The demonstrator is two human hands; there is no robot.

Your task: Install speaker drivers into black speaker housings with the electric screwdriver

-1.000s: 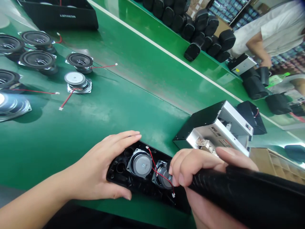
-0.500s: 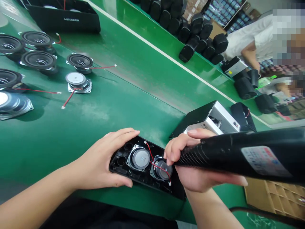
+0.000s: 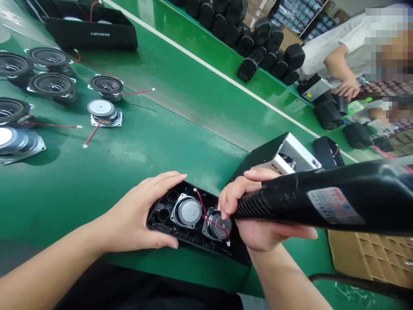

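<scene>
My left hand [image 3: 142, 215] grips the left end of a black speaker housing [image 3: 196, 189], thumb on the near side and fingers on the far side. Inside the housing sit two speaker drivers, a left one [image 3: 189, 212] and a right one [image 3: 217, 226], backs up, with red wires ending in white plugs across them. My right hand [image 3: 254, 215] is wrapped round a black electric screwdriver [image 3: 290, 200] with a white label. It is held over the right end of the housing; its tip is hidden behind my fingers.
Several loose speaker drivers [image 3: 53, 84] lie at the left. Behind them stands a black speaker case [image 3: 93, 34]. A screw dispenser-like black and silver box [image 3: 271, 150] stands beyond my right hand, a cardboard divider [image 3: 371, 258] at right. Across the green table [image 3: 155, 142] are black cases [image 3: 251, 62] and co-workers.
The screwdriver and my right hand have shifted slightly left and up in view. My left hand still grips the housing. A co-worker's hand has come lower into view.
</scene>
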